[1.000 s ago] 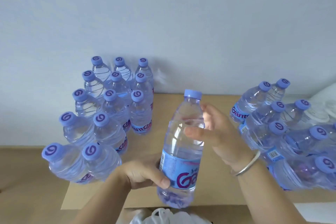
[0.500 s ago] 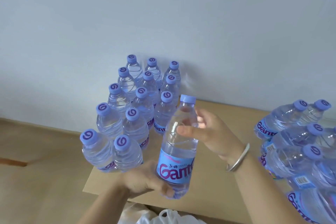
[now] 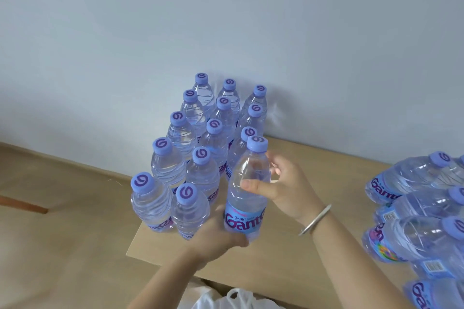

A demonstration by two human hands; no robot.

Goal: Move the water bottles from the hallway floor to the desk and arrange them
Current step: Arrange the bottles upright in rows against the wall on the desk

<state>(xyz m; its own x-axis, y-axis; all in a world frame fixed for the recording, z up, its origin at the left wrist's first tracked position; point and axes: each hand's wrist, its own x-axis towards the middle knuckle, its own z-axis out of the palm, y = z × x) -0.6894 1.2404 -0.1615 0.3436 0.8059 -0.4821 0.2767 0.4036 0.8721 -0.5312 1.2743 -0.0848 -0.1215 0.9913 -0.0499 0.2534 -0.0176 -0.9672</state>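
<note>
item: one water bottle (image 3: 247, 190), clear thin-walled plastic, blue cap with a purple swirl, blue label band low on the body, apparently full. location: held upright just over the near left part of the table (image 3: 296, 253), at the right edge of the standing group of bottles (image 3: 200, 148), which is ranked in three columns against the wall; its base looks close to the table surface, but contact cannot be told. hold: left hand (image 3: 221, 236) cups the base and label band from below, fingers wrapped round the lower body; right hand (image 3: 288, 188) takes the shoulder, thumb across the front and fingers (image 3: 276, 165) curled round the back. handling, judged: full, so moderately heavy for its size, with the weight sitting low; the wall is soft and will dent if squeezed hard at the ribbed mid-section, while the shoulder and the base are stiffer and the better places to take hold. the plastic is smooth and the label glossy, so slightly slippery; the label band gives the palm more purchase than the bare ribs. not fragile, but tall and narrow, so it may tip, and may knock over its neighbours, if set down tilted or nudged into the row. best set straight down in the open spot at the near end of the right column, guided by the shoulder grip. related stock: a second batch of bottles (image 3: 421, 221) lies on its sides, piled at the right end of the table, well apart from the standing group. other: silver bangle (image 3: 315, 219) on the right wrist; white plastic bag (image 3: 236, 300) at the near edge, below the table.
</note>
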